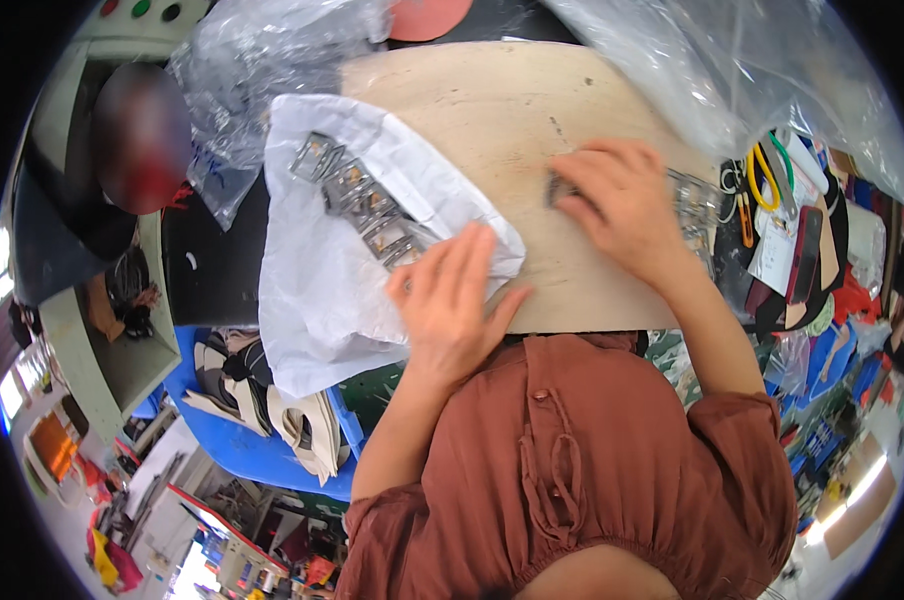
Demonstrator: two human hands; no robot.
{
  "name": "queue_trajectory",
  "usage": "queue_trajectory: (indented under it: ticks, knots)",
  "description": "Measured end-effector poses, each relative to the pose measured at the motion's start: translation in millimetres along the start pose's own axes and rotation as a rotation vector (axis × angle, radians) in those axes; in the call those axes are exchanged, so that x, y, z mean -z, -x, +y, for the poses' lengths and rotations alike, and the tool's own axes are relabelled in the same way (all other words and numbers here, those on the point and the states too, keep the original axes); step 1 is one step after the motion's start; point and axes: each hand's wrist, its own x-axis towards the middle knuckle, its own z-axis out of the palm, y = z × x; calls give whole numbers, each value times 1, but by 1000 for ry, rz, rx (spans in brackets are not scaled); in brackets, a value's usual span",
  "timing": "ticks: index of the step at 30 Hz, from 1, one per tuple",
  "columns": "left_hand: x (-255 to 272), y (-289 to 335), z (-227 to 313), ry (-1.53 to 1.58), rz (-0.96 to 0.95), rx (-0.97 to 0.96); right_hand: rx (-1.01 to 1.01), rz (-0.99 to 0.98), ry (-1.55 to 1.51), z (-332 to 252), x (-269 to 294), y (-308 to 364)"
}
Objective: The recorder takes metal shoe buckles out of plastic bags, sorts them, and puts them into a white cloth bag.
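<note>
A white sheet or bag (317,270) of thin, crinkled material lies on the left part of the wooden board (472,90). On it, several small clear and metallic-looking pieces (357,192) with orange-brown spots run in a slanting row. My left hand (447,305) rests at the row's near end, palm down, its fingers stretched out and the thumb apart. Over the right half of the board, my right hand (617,205) curls its fingers round a small grey, partly see-through piece (557,188), mostly hidden. More such clear pieces (694,215) lie just right of that hand.
Clear plastic bags (242,90) spread along the far left, with another plastic sheet (712,70) far right. Yellow-handled scissors (765,175) and a dark red case (804,255) lie on the right. A blue chair or tub (237,440) holding cut pieces stands lower left.
</note>
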Motion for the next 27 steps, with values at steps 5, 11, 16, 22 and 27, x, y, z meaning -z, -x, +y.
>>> queue_trajectory:
  ticks: [5,11,16,22,27]
  knots:
    - [-37,-10,3,125,-6,-185,76,175,-22,-20,12,-24]
    - [-43,-16,2,388,-149,-265,215,90,-89,-67,-43,-82]
    - [-12,-19,-8,599,151,-213,-235,30,-585,-34,-31,-92]
    - [15,-37,-84,326,412,169,-456,-24,-736,4,-13,-97]
    - [30,-81,-137,-73,415,138,-293,113,-329,11,-11,-101]
